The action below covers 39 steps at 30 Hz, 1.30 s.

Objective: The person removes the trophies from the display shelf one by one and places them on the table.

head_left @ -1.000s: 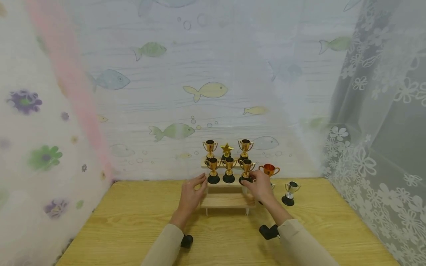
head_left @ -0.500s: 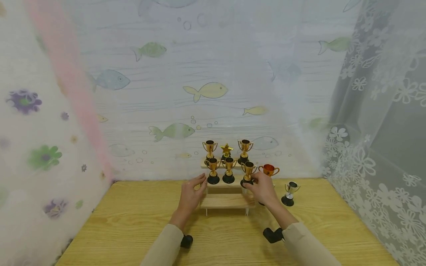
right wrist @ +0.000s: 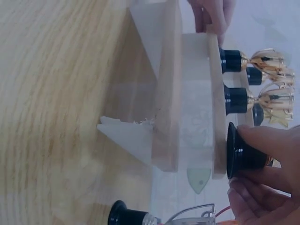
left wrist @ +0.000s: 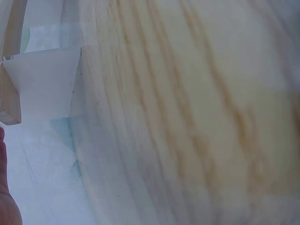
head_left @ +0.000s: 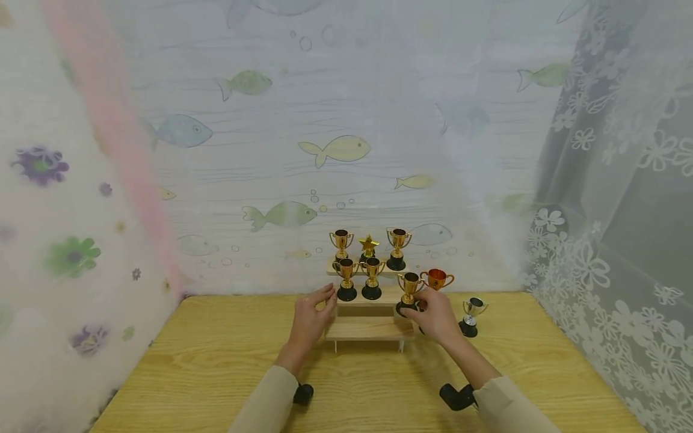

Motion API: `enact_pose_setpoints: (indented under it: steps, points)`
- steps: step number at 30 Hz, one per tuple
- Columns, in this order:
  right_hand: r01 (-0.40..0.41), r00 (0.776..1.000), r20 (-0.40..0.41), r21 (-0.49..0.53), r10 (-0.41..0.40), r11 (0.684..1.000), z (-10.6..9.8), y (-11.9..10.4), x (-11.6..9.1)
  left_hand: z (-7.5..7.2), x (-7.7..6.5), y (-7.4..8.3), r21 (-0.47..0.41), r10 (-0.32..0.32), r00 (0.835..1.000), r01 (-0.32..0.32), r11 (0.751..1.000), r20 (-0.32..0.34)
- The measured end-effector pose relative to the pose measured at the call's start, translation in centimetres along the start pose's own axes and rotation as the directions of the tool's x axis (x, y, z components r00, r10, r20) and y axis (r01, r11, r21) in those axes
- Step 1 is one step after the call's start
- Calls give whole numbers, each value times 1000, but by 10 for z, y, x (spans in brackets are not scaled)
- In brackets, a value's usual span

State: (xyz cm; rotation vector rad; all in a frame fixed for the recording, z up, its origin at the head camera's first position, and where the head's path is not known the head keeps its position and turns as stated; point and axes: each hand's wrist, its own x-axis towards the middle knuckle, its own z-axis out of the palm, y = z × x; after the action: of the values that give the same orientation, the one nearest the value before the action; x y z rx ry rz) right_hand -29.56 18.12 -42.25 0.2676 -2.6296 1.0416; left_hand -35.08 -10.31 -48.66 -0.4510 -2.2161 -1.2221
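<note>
In the head view my right hand (head_left: 437, 317) pinches a small gold trophy (head_left: 409, 287) by its black base, at the right end of the stepped wooden stand's middle shelf. The right wrist view shows thumb and fingers on that black base (right wrist: 246, 152), close beside the shelf's end. My left hand (head_left: 311, 313) holds the left end of the middle shelf of the wooden stand (head_left: 368, 328). Two gold trophies, one a middle gold trophy (head_left: 372, 279), stand on this shelf. Behind them, the top shelf bears two gold cups and a gold star trophy (head_left: 369, 243).
Right of the stand are an orange-red trophy (head_left: 437, 278) and a silver trophy (head_left: 474, 310). Another silver trophy (right wrist: 197, 216) is mostly hidden behind my right hand in the head view. A white curtain (head_left: 585, 252) borders the wooden table (head_left: 227, 355).
My right hand has drawn the gold trophy rightward and nearer, away from its place on the middle shelf. The left hand has stayed at the shelf's left end.
</note>
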Motion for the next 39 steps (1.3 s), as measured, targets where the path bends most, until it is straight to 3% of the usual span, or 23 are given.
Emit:
enact_pose_setpoints:
  steps: [16, 39]
  points:
    - [-27, 999, 27, -4, 28, 1000, -12, 11, -26, -2, -1, 1, -9, 2, 1000, -2, 1000, 13]
    - [-59, 995, 77, -10, 60, 998, -33, 31, -46, -3, 0, 1, -14, 14, 1000, -14, 1000, 21]
